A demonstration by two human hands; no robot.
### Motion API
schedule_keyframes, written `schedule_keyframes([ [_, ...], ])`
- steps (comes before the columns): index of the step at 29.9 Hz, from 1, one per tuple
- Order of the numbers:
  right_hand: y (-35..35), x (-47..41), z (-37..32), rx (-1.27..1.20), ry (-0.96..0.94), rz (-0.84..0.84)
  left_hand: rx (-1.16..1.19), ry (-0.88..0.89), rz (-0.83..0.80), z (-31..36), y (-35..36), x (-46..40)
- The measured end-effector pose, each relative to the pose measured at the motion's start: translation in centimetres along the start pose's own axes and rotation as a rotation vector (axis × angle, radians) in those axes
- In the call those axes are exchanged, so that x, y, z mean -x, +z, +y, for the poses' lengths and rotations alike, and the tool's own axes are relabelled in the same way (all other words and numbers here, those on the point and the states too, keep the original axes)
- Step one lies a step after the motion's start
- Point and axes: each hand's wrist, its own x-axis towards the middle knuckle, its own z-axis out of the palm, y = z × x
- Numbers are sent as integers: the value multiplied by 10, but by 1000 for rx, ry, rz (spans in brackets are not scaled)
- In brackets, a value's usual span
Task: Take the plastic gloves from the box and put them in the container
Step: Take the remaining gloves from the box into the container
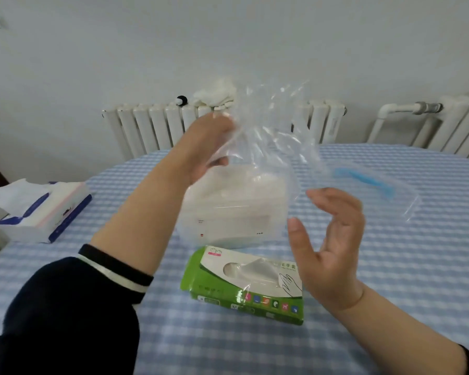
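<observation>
The left hand is raised above the table, fingers pinched on the upper edge of a clear plastic glove, which hangs loose and crumpled beneath the grip. The right hand is held to the right and lower, palm turned inward, fingers spread and slightly curled; it grasps nothing. Whether its fingertips brush the hanging film cannot be told.

Directly below and behind the glove stands the container, a translucent white box, lid off. It appears already to hold a pale stack of contents, though the walls are too cloudy to confirm what. Its clear lid, with a blue strip, lies on the table to the right, well apart from the hands.

Nearest the person sits the green box of gloves, its top opening showing more film ready to draw.

Assessment: the task is under way. One glove is out of the box and in the air, not yet placed. Remaining: lower this glove into the container, then continue drawing from the box, which is evidently not empty.

The checked tablecloth also carries a tissue pack at far left, untouched.
</observation>
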Motion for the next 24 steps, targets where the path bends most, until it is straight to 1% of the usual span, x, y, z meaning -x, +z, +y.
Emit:
schedule_keyframes([
  [1,1,3,0,27,22,-65,-245,-25,36,-3,-7,-6],
  [2,3,5,1,50,54,-137,-439,-41,43,-7,-12,-11],
  [4,5,9,1,104,112,-310,-690,-68,40,-16,-20,-19],
  [7,9,16,4,221,163,-640,-908,-85,32,-32,-30,-24],
  [9,9,18,5,267,232,-838,-1066,-68,50,-40,-35,-25],
  [11,8,19,6,292,283,-968,-1225,-67,55,-47,-38,-25],
  [14,7,20,6,308,347,-1072,-1405,-11,79,-53,-38,-23],
  [17,8,20,5,319,405,-1142,-1525,58,113,-57,-38,-21],
  [19,8,20,4,315,438,-1169,-1602,180,183,-58,-43,-19],
  [20,7,19,3,310,455,-1173,-1601,259,227,-58,-45,-17],
  [21,6,18,3,305,471,-1173,-1542,342,281,-56,-46,-13],
  [22,5,17,3,297,490,-1171,-1425,429,345,-55,-44,-5],
  [24,4,15,3,292,515,-1162,-1088,629,459,-51,-33,20],
])
